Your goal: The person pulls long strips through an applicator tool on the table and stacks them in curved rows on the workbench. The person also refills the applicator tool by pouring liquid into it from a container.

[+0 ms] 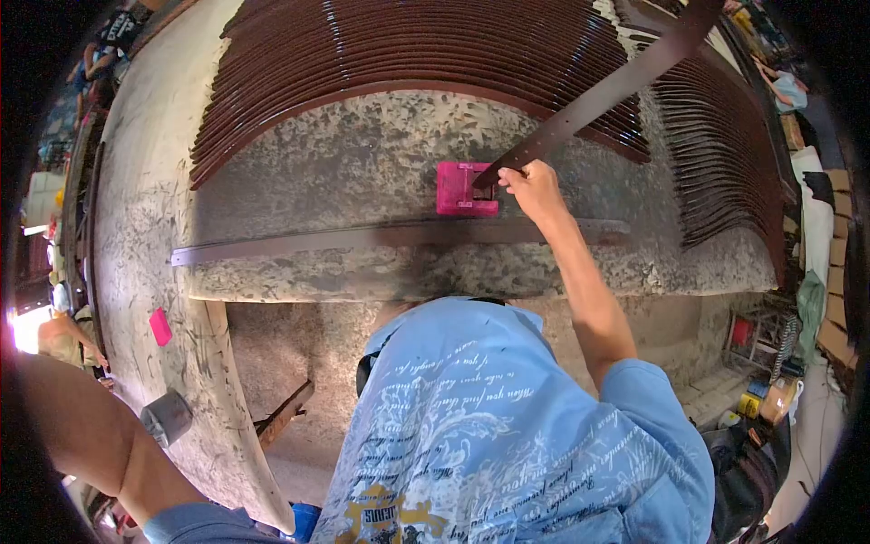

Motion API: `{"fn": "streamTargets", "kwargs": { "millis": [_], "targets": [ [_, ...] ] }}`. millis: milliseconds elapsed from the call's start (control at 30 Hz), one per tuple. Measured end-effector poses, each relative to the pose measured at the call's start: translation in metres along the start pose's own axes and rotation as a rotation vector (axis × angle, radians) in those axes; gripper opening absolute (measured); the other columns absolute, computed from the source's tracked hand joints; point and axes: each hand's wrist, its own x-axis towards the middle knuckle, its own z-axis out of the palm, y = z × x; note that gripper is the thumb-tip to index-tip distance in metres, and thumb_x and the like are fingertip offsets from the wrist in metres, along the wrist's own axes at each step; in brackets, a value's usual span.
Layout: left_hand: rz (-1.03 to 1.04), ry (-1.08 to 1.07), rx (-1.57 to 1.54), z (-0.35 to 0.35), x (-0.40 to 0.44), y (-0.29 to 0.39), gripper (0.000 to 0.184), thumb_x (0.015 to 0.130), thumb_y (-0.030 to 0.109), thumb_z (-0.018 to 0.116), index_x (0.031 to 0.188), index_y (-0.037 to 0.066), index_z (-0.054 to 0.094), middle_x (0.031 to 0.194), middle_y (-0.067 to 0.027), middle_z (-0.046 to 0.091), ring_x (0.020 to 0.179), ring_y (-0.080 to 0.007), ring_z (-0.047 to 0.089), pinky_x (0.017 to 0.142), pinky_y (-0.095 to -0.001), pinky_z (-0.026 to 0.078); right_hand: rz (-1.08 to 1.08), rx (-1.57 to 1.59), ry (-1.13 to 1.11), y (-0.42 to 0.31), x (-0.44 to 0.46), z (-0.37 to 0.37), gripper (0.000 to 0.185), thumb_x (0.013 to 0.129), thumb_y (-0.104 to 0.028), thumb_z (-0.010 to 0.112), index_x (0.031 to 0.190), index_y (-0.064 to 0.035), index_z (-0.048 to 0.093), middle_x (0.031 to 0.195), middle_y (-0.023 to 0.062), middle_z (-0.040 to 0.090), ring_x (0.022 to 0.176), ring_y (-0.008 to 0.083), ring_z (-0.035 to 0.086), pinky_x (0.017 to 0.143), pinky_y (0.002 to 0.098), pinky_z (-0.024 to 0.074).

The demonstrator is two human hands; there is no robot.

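Note:
My right hand is closed on the near end of a long dark strip with small holes along it. The strip slants up to the right, over rows of similar strips. Its lower end is by a bright pink plastic tray, partly covering it; whether they touch I cannot tell. A second long strip lies across the stained work surface, nearer my body. At the lower left my left arm reaches out past the edge of the picture, so that hand is hidden.
Many brown strips lie side by side at the back, with another curved row at the right. On the left ledge are a pink piece and a grey cup. A wire rack stands low right. Other people are at far left.

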Motion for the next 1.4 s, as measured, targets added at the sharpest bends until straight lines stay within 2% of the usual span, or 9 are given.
{"fn": "streamTargets", "kwargs": {
  "millis": [533,667,767,933,967,1033,1133,1267,1400],
  "targets": [
    [0.111,-0.002,-0.109,0.054,-0.041,-0.065,0.033,0.094,0.007,0.051,0.119,0.016,0.071,0.117,-0.0061,0.070,0.097,-0.0183,0.069,0.087,-0.0288,0.053,-0.063,-0.745,-0.031,-0.023,-0.048,-0.106,0.029,0.089,-0.021,0.065,0.115,-0.0071,0.066,0.106,0.0188,0.067,0.100,0.0395,0.062,0.084,0.0446,0.0488],
    [-0.187,-0.774,-0.279,0.158,-0.147,-0.012,0.040,0.084,-0.001,0.053,0.109,0.023,0.074,0.109,0.0055,0.072,0.103,-0.0180,0.067,0.089,-0.0362,0.048,0.116,-1.190,-0.141,0.014,-0.086,-0.179,0.013,0.089,-0.009,0.064,0.098,-0.0008,0.063,0.100,0.0178,0.064,0.094,0.0386,0.061,0.081,0.0472,0.0488],
    [-0.054,-1.122,-0.146,0.254,-0.235,0.031,0.031,0.088,0.016,0.061,0.108,0.036,0.072,0.105,0.0067,0.072,0.098,-0.0175,0.067,0.095,-0.0534,0.032,-0.212,-1.064,-0.045,0.082,-0.117,-0.203,0.011,0.087,-0.001,0.056,0.096,0.0029,0.061,0.089,0.0173,0.059,0.082,0.0347,0.057,0.075,0.0416,0.0449],
    [-0.012,-1.353,-0.197,0.350,-0.297,0.008,0.026,0.097,0.034,0.051,0.113,0.037,0.071,0.116,0.0070,0.070,0.107,-0.0179,0.065,0.101,-0.0535,0.029,-0.023,-0.997,-0.098,0.030,-0.132,-0.120,0.013,0.088,-0.003,0.057,0.098,0.0012,0.062,0.097,0.0186,0.061,0.090,0.0354,0.058,0.081,0.0428,0.0461],
    [-0.022,-1.406,-0.108,0.359,-0.298,-0.008,0.028,0.098,0.037,0.049,0.117,0.042,0.068,0.128,0.0094,0.065,0.116,-0.0180,0.062,0.101,-0.0554,0.031,0.097,-0.524,0.032,0.034,-0.134,-0.097,0.015,0.088,-0.005,0.057,0.101,0.0004,0.063,0.099,0.0173,0.064,0.095,0.0375,0.059,0.088,0.0453,0.0455],
    [0.038,-1.580,0.140,0.372,-0.278,-0.033,0.034,0.097,0.040,0.049,0.127,0.035,0.063,0.141,0.0067,0.055,0.128,-0.0182,0.052,0.101,-0.0586,0.036,0.023,-0.825,-0.178,0.017,-0.118,-0.058,0.028,0.086,-0.007,0.063,0.115,-0.0076,0.065,0.107,0.0119,0.067,0.108,0.0372,0.060,0.099,0.0435,0.0452],
    [-0.089,-1.009,-0.179,0.384,-0.283,0.001,0.038,0.086,0.027,0.066,0.123,0.020,0.065,0.128,-0.0115,0.060,0.119,-0.0276,0.057,0.098,-0.0490,0.044,-0.204,-0.862,-0.198,-0.005,-0.096,0.020,0.026,0.079,-0.011,0.067,0.105,-0.0115,0.068,0.104,0.0098,0.069,0.106,0.0329,0.061,0.102,0.0458,0.0428],
    [0.239,-0.588,-0.969,0.318,-0.237,0.200,0.044,0.082,0.026,0.072,0.126,0.024,0.065,0.126,-0.0076,0.062,0.113,-0.0305,0.059,0.089,-0.0454,0.048,-0.489,-0.678,-0.039,-0.055,-0.073,0.099,0.019,0.071,-0.004,0.067,0.090,-0.0091,0.063,0.085,0.0081,0.064,0.088,0.0289,0.059,0.083,0.0418,0.0461],
    [0.370,-0.680,-1.189,0.300,-0.230,0.285,0.044,0.084,0.011,0.070,0.126,0.020,0.067,0.103,-0.0107,0.066,0.090,-0.0308,0.065,0.079,-0.0418,0.052,-0.521,-0.743,-0.047,-0.097,-0.062,0.128,0.019,0.071,-0.007,0.067,0.088,-0.0099,0.062,0.089,0.0059,0.059,0.094,0.0277,0.056,0.078,0.0396,0.0469]
  ]
}}
